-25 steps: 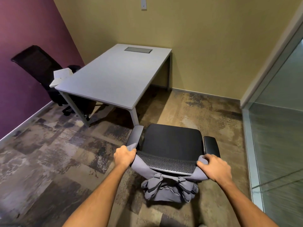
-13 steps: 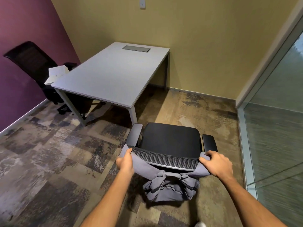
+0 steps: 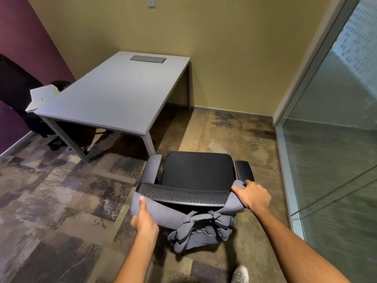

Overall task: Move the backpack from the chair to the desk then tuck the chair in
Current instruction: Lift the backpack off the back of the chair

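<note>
A grey backpack [image 3: 195,231] hangs behind the mesh back of a black office chair [image 3: 197,172], its two straps looped over the backrest corners. My left hand [image 3: 143,218] grips the left strap just below the backrest's left corner. My right hand [image 3: 253,196] grips the right strap at the backrest's right corner. The chair's seat is bare and faces the grey desk [image 3: 114,94], which stands ahead to the left with a bare top.
A second black chair [image 3: 14,88] holding white papers [image 3: 41,96] stands left of the desk by the purple wall. A glass partition [image 3: 334,150] runs along the right. Patterned carpet lies all around. My white shoe [image 3: 240,274] shows at the bottom.
My left hand has slid down off the backrest corner, pulling the left strap lower and outward. My right hand stays on the right strap. The view has shifted slightly right.
</note>
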